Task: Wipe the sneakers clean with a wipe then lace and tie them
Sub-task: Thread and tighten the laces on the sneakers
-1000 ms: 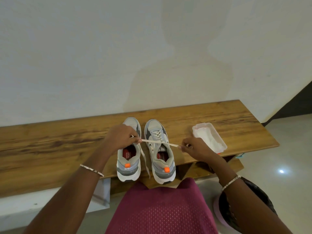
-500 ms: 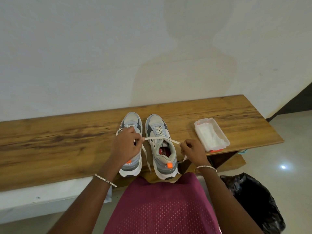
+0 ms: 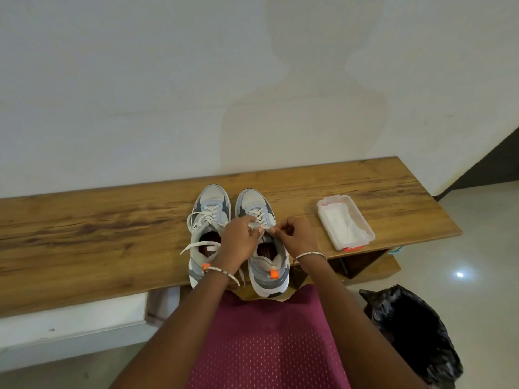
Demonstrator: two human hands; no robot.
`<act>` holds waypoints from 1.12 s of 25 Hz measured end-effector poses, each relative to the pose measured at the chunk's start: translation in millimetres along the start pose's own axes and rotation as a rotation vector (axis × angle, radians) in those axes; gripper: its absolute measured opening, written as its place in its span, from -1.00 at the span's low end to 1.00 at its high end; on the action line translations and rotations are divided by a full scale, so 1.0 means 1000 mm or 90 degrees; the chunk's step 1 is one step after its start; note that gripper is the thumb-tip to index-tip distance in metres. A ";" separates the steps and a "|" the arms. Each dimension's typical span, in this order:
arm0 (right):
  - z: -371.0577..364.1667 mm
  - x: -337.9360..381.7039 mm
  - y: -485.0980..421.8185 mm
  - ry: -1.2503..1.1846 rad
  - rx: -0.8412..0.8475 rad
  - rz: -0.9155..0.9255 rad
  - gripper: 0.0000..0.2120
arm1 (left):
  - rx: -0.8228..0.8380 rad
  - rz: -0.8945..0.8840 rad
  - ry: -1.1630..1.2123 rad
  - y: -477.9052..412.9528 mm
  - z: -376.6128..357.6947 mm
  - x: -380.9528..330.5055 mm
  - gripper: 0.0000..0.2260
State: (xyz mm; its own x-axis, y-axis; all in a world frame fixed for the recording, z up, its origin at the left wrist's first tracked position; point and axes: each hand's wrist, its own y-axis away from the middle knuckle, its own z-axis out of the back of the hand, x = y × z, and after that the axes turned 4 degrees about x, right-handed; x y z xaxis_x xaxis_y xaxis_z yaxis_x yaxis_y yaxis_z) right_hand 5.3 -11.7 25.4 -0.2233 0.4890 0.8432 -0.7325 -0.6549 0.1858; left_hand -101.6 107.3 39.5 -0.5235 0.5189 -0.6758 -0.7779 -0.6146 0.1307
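The left hand [image 3: 240, 241] and the right hand [image 3: 296, 237] meet over the throat of the right-hand sneaker [image 3: 254, 199]. Both grips are closed: fingers curled, fingertips pinching the white lace [image 3: 254, 225] just above the shoe's opening. How the lace runs between the two grips is hidden by the knuckles, so I cannot tell whether a knot or a loop is being formed.

The lace looks flat, soft and limp. It should bend wherever it is pinched and slide easily through the eyelets, so it is best held close to the crossing, where tension can be kept. The sneaker itself looks light and could shift on the smooth wood if pulled hard.

This sneaker stands at the near edge of the tabletop [image 3: 98, 234], heel overhanging slightly, toe towards the wall. The left-hand sneaker [image 3: 212, 200] stands just beside it. Its loose lace end [image 3: 200, 245] trails across its opening, and it appears not yet tied.

Towards the right end of the tabletop, well apart from the shoes, sits a clear tray [image 3: 325, 200] holding white wipes [image 3: 341, 224]. A black bag [image 3: 412, 332] lies on the floor below, partly cut off by the forearm. The left wrist covers part of the left-hand sneaker's heel.
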 end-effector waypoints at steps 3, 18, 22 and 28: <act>-0.004 -0.002 0.000 0.030 -0.023 -0.017 -0.87 | -0.057 0.003 -0.045 0.001 -0.002 0.006 -0.84; -0.032 0.006 0.005 0.154 -0.170 -0.048 -0.90 | -0.161 0.084 -0.208 0.022 -0.029 -0.013 -0.70; -0.034 0.013 0.008 0.136 -0.197 -0.092 -0.94 | -0.176 0.091 -0.184 0.021 -0.032 -0.015 -0.71; -0.017 0.014 0.005 0.140 -0.089 -0.105 -0.85 | -0.057 0.035 -0.291 0.023 -0.001 -0.018 -0.84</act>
State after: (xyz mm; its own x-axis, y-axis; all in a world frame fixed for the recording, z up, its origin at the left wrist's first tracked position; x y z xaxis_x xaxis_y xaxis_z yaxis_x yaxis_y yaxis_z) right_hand -12.4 1.1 29.7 -0.2163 0.7052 0.6751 -0.8487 -0.4777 0.2270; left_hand -109.1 82.9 53.8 -0.6781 0.6803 -0.2781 -0.7223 -0.6868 0.0814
